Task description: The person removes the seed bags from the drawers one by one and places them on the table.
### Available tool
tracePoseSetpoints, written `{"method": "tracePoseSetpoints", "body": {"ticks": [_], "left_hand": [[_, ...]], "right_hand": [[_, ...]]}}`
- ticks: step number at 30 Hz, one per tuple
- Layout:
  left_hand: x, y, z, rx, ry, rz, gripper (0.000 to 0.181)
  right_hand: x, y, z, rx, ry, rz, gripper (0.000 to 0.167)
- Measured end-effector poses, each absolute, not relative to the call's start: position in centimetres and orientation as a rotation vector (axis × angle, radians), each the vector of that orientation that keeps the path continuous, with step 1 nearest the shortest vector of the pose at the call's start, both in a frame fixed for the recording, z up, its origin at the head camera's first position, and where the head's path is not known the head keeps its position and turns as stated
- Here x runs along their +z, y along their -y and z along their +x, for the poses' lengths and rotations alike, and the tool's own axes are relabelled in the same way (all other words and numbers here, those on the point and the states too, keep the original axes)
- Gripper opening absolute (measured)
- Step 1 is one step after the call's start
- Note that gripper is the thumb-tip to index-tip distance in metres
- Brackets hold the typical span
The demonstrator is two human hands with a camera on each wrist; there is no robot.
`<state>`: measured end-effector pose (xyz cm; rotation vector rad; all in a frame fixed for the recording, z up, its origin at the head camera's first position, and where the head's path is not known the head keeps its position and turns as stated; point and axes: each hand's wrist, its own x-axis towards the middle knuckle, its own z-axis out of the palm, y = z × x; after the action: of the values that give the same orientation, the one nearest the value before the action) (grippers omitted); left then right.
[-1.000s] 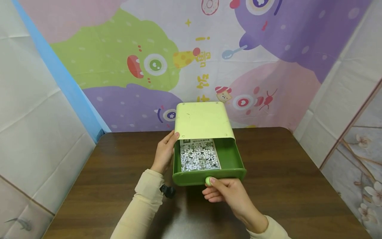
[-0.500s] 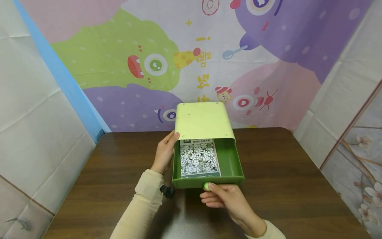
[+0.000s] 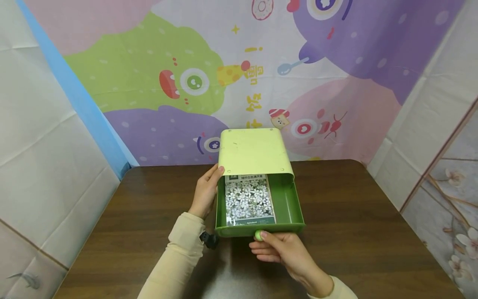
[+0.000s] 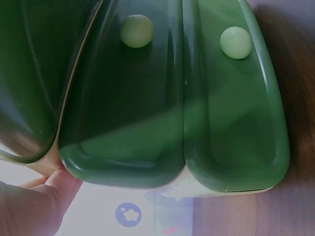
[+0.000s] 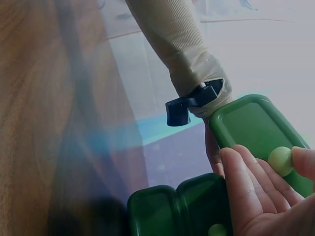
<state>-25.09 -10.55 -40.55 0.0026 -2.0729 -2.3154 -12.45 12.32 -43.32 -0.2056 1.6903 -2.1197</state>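
A small drawer cabinet with a pale yellow-green shell stands on the table. Its top drawer, dark green, is pulled out. A flat packet printed with white flowers lies in the drawer's left part. With thumb and index finger my right hand pinches the round light green knob; its other fingers extend below. My left hand presses along the cabinet's left side, thumb at the upper front corner. Lower drawers with round knobs appear closed in the left wrist view.
The cabinet rests on a dark brown wooden table. Behind it hangs a cartoon-printed cloth. Pale panels stand at the left and right. A black device sits at my left wrist.
My right hand has drawn the top drawer slightly farther toward me, and more of the flower packet's lower edge shows. The left hand has stayed in place on the cabinet.
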Motion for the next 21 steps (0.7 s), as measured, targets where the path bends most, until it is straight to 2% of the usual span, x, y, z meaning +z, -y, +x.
{"method": "tracePoseSetpoints", "body": {"ticks": [11,21], "left_hand": [[-40.5,10.6,-25.1,-2.285,2.101,0.008,0.06],[-40.4,10.5,-25.0,-2.276,2.104,0.01,0.059]], "right_hand": [[-42.5,-13.1,-12.2,-1.97,-1.838,-0.288,0.046],[-39.2,-14.9,-11.8,-1.79,-1.976,-0.634,0.033]]}}
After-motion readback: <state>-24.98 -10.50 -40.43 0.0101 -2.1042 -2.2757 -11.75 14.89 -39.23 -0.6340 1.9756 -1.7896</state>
